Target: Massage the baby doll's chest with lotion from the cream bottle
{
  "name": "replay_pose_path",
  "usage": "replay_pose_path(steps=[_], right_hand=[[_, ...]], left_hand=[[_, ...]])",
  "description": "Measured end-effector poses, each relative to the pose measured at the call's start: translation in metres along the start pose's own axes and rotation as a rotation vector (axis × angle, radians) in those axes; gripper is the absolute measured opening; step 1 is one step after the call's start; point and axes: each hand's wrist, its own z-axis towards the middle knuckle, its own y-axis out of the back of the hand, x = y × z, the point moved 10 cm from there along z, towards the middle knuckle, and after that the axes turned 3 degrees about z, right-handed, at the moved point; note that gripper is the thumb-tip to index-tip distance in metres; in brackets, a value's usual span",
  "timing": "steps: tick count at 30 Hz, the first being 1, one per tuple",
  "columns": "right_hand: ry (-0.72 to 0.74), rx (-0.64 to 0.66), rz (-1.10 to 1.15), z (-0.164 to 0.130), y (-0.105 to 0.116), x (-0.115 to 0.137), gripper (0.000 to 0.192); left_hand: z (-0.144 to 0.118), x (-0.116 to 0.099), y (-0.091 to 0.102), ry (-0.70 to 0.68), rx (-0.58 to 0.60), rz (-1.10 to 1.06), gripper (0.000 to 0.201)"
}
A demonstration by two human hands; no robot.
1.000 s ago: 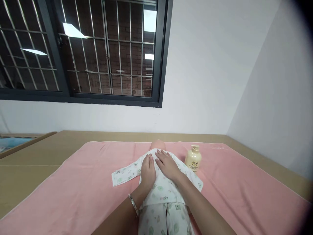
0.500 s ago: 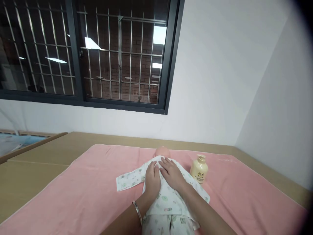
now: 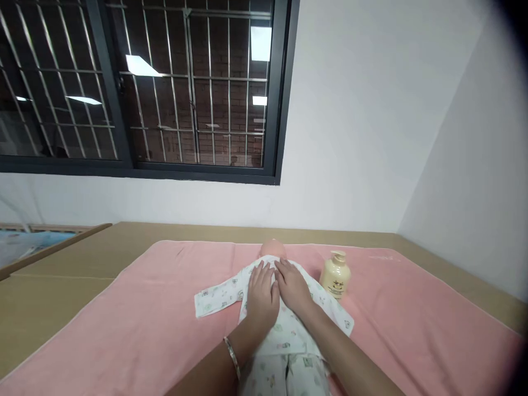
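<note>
A baby doll (image 3: pixel 272 248) lies on its back on a pink towel (image 3: pixel 144 313), dressed in white printed clothes (image 3: pixel 284 335). My left hand (image 3: pixel 263 294) rests flat on the doll's chest, fingers together, a bangle on the wrist. Beside it my right hand (image 3: pixel 293 287) also lies flat on the chest, the two hands touching side by side. One empty sleeve (image 3: pixel 218 291) of the top spreads out to the left. Neither hand holds anything.
A cream pump bottle (image 3: pixel 335 275) stands on the towel just right of the doll. The towel covers a tan surface (image 3: pixel 53 286) set against a white wall, with a barred dark window above and another wall close on the right.
My hands have stayed on the doll's chest, with the left sliding up level with the right. The view shifted slightly with my head.
</note>
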Motion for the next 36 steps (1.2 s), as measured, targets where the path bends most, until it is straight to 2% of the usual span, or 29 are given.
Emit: replay_pose_path(steps=[3, 8, 12, 14, 17, 21, 24, 26, 32, 34, 36], right_hand=[[0.001, -0.023, -0.021, 0.001, 0.001, -0.006, 0.046], [0.030, 0.003, -0.192, -0.020, -0.002, 0.010, 0.050], [0.109, 0.111, -0.323, -0.040, -0.012, 0.035, 0.054], [0.116, 0.131, -0.316, -0.041, -0.012, 0.037, 0.054], [0.072, 0.102, -0.189, -0.030, -0.003, 0.022, 0.048], [-0.012, 0.129, -0.057, -0.011, -0.002, -0.013, 0.055], [-0.023, 0.128, -0.056, -0.008, -0.004, -0.021, 0.057], [-0.024, 0.107, -0.098, -0.012, -0.003, -0.014, 0.055], [-0.072, 0.051, -0.400, -0.039, 0.001, 0.022, 0.049], [-0.062, 0.065, -0.451, -0.043, -0.001, 0.029, 0.050], [-0.040, 0.048, -0.424, -0.042, -0.001, 0.029, 0.049]], left_hand=[[0.001, 0.000, -0.002, 0.017, 0.011, 0.010, 0.037], [0.007, 0.031, -0.008, 0.258, 0.076, -0.035, 0.040], [0.021, 0.044, -0.025, 0.235, 0.247, 0.022, 0.042], [0.024, 0.046, -0.029, 0.222, 0.298, 0.071, 0.043], [0.020, 0.035, -0.026, 0.194, 0.302, 0.176, 0.045], [0.007, -0.004, -0.019, 0.067, 0.266, 0.333, 0.043], [0.003, -0.021, -0.017, 0.011, 0.280, 0.371, 0.041], [0.006, -0.014, -0.017, 0.050, 0.303, 0.337, 0.042], [0.018, 0.037, -0.029, 0.233, 0.390, 0.152, 0.050], [0.020, 0.044, -0.030, 0.240, 0.369, 0.125, 0.051], [0.019, 0.042, -0.027, 0.223, 0.324, 0.129, 0.049]])
